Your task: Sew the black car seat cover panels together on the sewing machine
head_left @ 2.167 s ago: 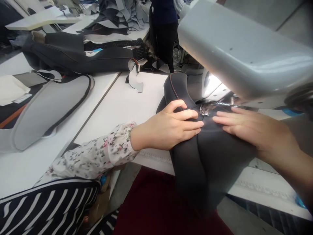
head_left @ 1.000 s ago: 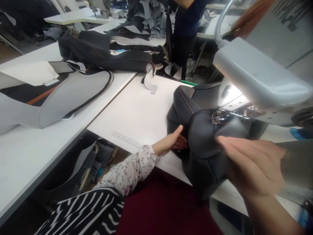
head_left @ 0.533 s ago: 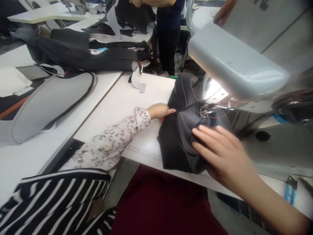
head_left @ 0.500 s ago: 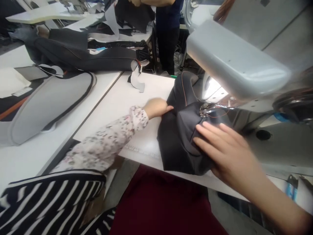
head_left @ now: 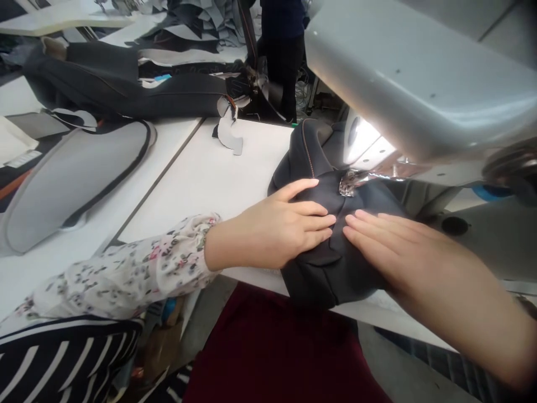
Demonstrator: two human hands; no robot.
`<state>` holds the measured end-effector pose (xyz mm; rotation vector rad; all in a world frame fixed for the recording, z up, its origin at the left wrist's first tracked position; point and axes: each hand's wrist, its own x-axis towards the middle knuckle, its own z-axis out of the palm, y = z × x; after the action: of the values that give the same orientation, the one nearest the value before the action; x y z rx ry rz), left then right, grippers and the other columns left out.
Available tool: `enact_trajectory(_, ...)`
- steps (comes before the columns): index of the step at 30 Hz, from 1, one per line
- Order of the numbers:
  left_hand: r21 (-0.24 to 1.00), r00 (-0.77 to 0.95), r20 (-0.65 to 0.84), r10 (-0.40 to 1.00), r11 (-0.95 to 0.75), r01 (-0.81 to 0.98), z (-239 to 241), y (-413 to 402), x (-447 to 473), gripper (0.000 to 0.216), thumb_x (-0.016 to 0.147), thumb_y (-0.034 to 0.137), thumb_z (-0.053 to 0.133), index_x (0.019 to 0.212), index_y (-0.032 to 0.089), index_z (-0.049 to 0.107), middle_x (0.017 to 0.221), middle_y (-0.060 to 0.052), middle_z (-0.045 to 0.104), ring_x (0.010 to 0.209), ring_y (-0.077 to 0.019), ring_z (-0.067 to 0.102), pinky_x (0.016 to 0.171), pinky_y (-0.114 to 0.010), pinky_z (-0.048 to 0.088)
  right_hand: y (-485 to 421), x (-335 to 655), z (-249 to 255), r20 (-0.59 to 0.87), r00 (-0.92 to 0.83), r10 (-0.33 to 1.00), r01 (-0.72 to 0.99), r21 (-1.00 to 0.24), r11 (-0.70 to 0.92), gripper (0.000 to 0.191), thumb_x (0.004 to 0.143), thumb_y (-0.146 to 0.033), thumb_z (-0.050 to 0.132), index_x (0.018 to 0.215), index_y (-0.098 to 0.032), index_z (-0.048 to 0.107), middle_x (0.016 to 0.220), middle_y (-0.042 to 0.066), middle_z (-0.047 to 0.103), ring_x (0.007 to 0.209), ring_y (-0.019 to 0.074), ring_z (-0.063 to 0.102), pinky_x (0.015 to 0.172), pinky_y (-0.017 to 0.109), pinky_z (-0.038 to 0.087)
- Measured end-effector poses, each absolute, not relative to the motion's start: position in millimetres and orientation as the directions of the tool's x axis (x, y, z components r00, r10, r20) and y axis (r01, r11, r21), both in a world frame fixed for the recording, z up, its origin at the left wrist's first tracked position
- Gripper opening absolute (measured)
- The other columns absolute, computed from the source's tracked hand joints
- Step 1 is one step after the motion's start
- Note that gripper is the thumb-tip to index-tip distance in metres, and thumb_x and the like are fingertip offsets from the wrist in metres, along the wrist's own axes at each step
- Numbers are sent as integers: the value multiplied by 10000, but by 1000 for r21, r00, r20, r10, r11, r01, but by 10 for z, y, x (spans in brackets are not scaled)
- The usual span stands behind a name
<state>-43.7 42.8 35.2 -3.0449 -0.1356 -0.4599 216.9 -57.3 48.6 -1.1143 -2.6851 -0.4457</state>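
Observation:
A black padded cover [head_left: 335,263] with an orange seam lies bunched under the presser foot [head_left: 347,183] of a grey sewing machine [head_left: 411,84]. My left hand [head_left: 277,226] rests flat on the cover's left side, fingers stretched toward the foot. My right hand [head_left: 398,246] lies flat on the cover's right side, fingertips almost meeting those of the left just below the foot. Both hands press the fabric and grip nothing. The cover's lower edge hangs over the table's front edge.
The white sewing table [head_left: 210,179] extends left. On the neighbouring table lie a grey padded panel [head_left: 75,179] and black covers [head_left: 126,89]. A small grey cut piece [head_left: 230,134] lies at the back. A person in dark clothes [head_left: 283,50] stands beyond.
My left hand has come out from the cover's left edge and now lies flat on top. My right hand has flattened beside it. The cover has been smoothed under the foot.

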Motion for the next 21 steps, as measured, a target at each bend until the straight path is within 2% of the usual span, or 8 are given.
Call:
enact_trajectory(5, 0, 932, 346, 109, -993, 116, 355, 450, -442, 379, 1039, 122, 420, 1316, 160, 677, 1398, -58, 702, 1360, -261, 574, 1185, -572, 262, -505, 2228, 465, 327, -695, 641, 710, 172, 683, 379, 946, -28, 450, 1248, -76, 673, 1339, 133, 689, 1167, 295, 682, 1027, 457, 497)
enact_trajectory(15, 55, 899, 416, 139, -990, 128, 333, 626, -320, 334, 961, 103, 521, 1189, 223, 733, 1364, 0, 722, 1263, -246, 596, 1189, -565, 224, -343, 2327, 434, 354, -672, 651, 734, 196, 651, 374, 920, -39, 483, 1238, -77, 676, 1328, 139, 692, 1200, 310, 670, 1069, 479, 507)
enact_trajectory(18, 107, 888, 437, 145, -988, 109, 306, 714, -272, 392, 914, 73, 530, 1222, 216, 725, 1325, -9, 740, 1218, -246, 619, 1239, -576, 195, -223, 2377, 357, 402, -651, 644, 746, 183, 640, 360, 907, -36, 502, 1218, -65, 681, 1299, 155, 702, 1194, 324, 675, 1085, 499, 512)
enact_trajectory(21, 213, 877, 455, 154, -975, 61, 278, 792, -210, 378, 898, 72, 520, 1194, 180, 728, 1236, -43, 766, 1181, -248, 640, 1271, -565, 214, -122, 2417, 275, 408, -590, 696, 787, 98, 609, 341, 910, -66, 513, 1202, -76, 688, 1320, 156, 693, 1230, 326, 662, 1099, 518, 517)
